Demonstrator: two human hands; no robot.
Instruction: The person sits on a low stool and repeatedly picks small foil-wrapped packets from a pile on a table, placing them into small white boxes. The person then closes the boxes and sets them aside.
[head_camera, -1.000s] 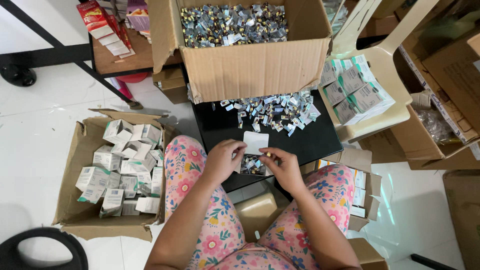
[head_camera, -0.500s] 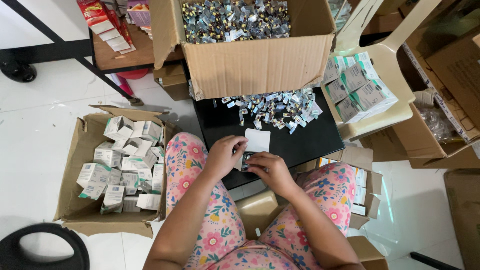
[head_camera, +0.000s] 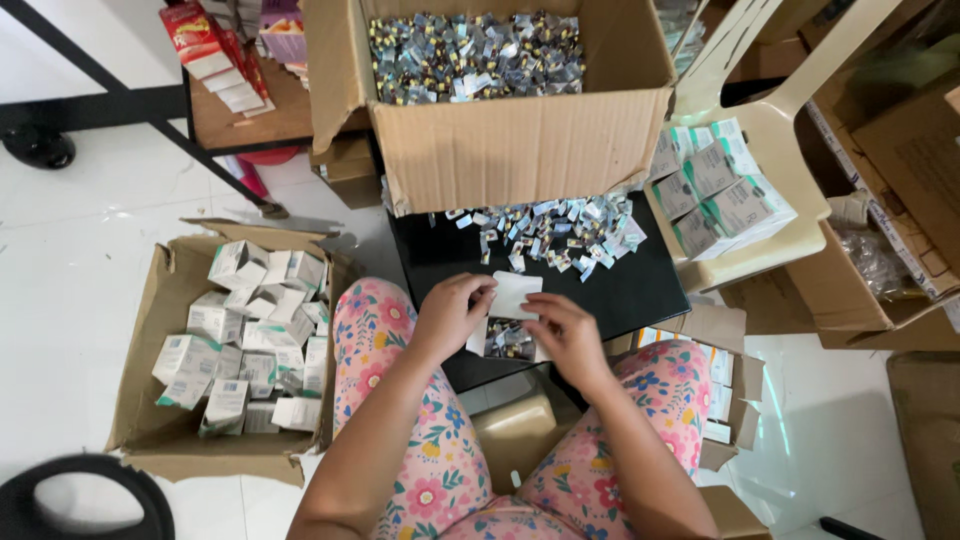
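White carton (head_camera: 512, 300) of foil sachets between both hands (head_camera: 510, 322)

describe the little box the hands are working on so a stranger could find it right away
Start at the black table in front of the seated person. At its near edge, between the left hand and right hand, sits a small white carton. Unlike the shut cartons elsewhere, its white flap stands open over silvery packets inside.
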